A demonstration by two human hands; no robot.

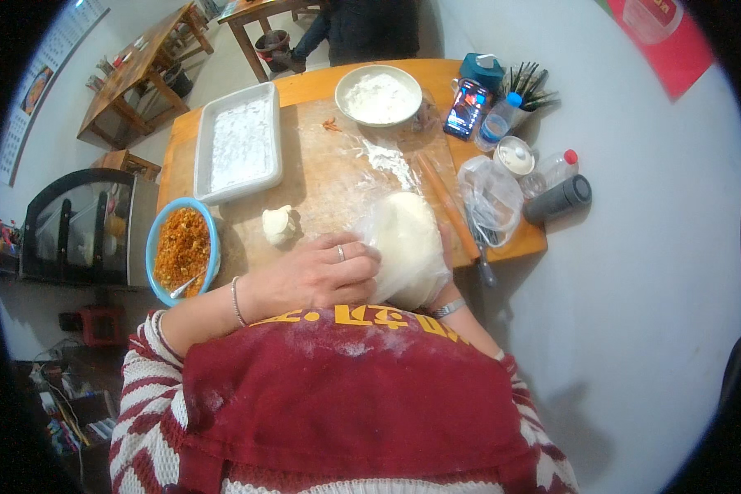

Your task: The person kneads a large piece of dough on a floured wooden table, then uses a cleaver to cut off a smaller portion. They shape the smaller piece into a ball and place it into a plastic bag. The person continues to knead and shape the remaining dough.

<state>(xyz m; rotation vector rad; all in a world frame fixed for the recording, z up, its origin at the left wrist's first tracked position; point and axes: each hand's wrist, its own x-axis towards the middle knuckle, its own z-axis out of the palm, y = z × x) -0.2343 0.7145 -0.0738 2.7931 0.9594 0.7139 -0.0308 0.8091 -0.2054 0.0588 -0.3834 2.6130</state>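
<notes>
A large pale lump of dough (412,239) sits at the table's near edge against my apron, partly covered by a clear plastic bag (377,247). My left hand (329,267) has its fingers bent and closed on the bag's left side. On the right side my right hand (447,276) holds the dough; its fingers are mostly hidden behind it. A small torn piece of dough (278,224) lies on the wooden board (313,165), just beyond my left hand. To its left, a blue bowl (212,222) holds chopped orange-brown filling (179,247) and a spoon (185,286).
A flour-dusted white tray (278,156) and a bowl of flour (379,97) stand farther back. Along the right lie a rolling pin (449,206), a crumpled plastic bag (491,193), a phone (468,109), bottles and a dark flask (558,199). A person (375,33) is beyond the table.
</notes>
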